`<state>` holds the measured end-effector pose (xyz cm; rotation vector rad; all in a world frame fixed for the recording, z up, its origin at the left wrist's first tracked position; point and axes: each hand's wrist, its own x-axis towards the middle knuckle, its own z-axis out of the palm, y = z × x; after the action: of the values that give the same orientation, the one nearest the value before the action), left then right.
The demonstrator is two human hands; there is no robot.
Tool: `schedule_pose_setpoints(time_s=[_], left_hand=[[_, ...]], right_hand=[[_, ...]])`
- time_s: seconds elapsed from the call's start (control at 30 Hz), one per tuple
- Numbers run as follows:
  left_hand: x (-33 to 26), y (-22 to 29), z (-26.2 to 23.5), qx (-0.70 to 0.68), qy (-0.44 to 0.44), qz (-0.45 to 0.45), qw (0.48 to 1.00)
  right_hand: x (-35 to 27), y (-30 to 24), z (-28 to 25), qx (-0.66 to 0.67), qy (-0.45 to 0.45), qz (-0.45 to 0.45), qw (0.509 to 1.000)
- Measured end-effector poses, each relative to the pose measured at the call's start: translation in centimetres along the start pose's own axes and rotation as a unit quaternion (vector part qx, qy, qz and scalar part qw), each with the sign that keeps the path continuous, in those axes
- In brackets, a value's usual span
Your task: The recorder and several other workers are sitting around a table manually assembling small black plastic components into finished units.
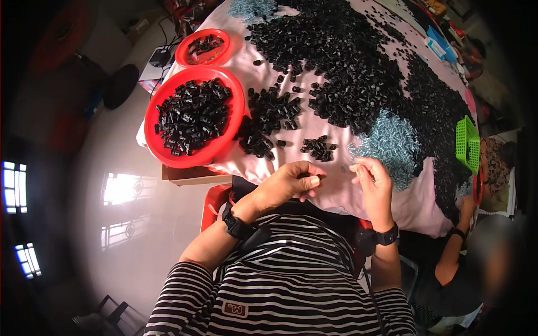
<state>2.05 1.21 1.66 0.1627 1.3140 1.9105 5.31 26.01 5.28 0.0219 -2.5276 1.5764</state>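
A: What is shown at the near edge of the table (358, 196)?

B: A small black plastic piece (311, 178) is seen pinched between the fingers of the left hand (291, 182), just above the pink cloth (336, 193) at the near edge. The right hand (372, 179) is held just beside it, its fingertips drawn together on something small. This is judged to be a little metal part; it is too small for that to be settled. The two hands are close but not touching.

A: How is the finished work indicated?

B: A large red tray (162, 106) at the left edge of the table is partly filled with black pieces. A smaller red tray (188, 50) beyond it, toward the far left corner, holds only a few. These are judged to be the pieces already dealt with.

A: And what is left?

B: Far more, by the look of it. A broad heap of black pieces (347, 61) is spread over the middle and far side of the cloth and along its right edge. Small clusters (318, 147) have been set near the hands. A pile of pale blue-grey metal bits (392, 143) lies just beyond the right hand, and another (249, 8) at the far edge. A green basket (466, 143) stands at the right edge, where another person's arm (454, 246) is seen. The work is judged to be at an early stage.
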Motion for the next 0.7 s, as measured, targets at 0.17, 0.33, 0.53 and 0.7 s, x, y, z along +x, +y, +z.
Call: schedule_pose_setpoints(time_s=[0.17,0.33,0.53,0.7], left_hand=[[-0.5,0.4,0.4,-0.040,-0.047,0.029,0.998],[-0.9,0.8,0.7,-0.067,-0.055,0.044,0.995],[-1.4,1.7,0.6,-0.076,-0.048,0.014,0.996],[-1.4,1.7,1.4,-0.126,-0.027,-0.010,0.992]], right_hand=[[-0.9,-3.9,1.6,-0.119,-0.034,-0.124,0.985],[-0.8,-5.1,2.3,-0.112,-0.040,-0.170,0.978],[-1.1,-5.3,1.8,-0.115,-0.038,-0.135,0.983],[-1.2,-5.8,2.1,-0.121,-0.030,-0.146,0.981]])
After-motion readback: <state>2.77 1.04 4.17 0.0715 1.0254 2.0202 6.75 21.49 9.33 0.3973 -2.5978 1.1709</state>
